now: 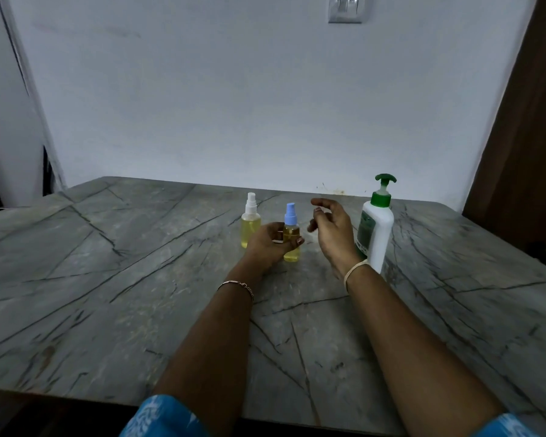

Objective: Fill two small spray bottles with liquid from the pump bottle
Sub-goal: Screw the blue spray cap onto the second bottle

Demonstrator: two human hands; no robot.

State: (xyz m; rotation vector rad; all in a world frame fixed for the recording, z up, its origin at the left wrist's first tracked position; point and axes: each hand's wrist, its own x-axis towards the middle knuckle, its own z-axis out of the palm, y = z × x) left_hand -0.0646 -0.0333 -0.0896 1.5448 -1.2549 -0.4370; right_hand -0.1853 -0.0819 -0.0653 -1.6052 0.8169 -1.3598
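Observation:
Two small clear spray bottles holding yellow liquid stand on the grey stone table (139,279). The one with a white sprayer (250,223) stands free, behind my left hand. My left hand (270,244) grips the body of the one with a blue sprayer (291,233), which stands upright on the table. My right hand (330,230) hovers just right of it with loosely spread fingers, holding nothing. A white pump bottle with a green pump head (375,225) stands upright right behind that hand.
A pale wall (265,105) rises directly behind the table's far edge. A dark wooden panel (524,152) stands at the right. The table's near edge runs below my forearms.

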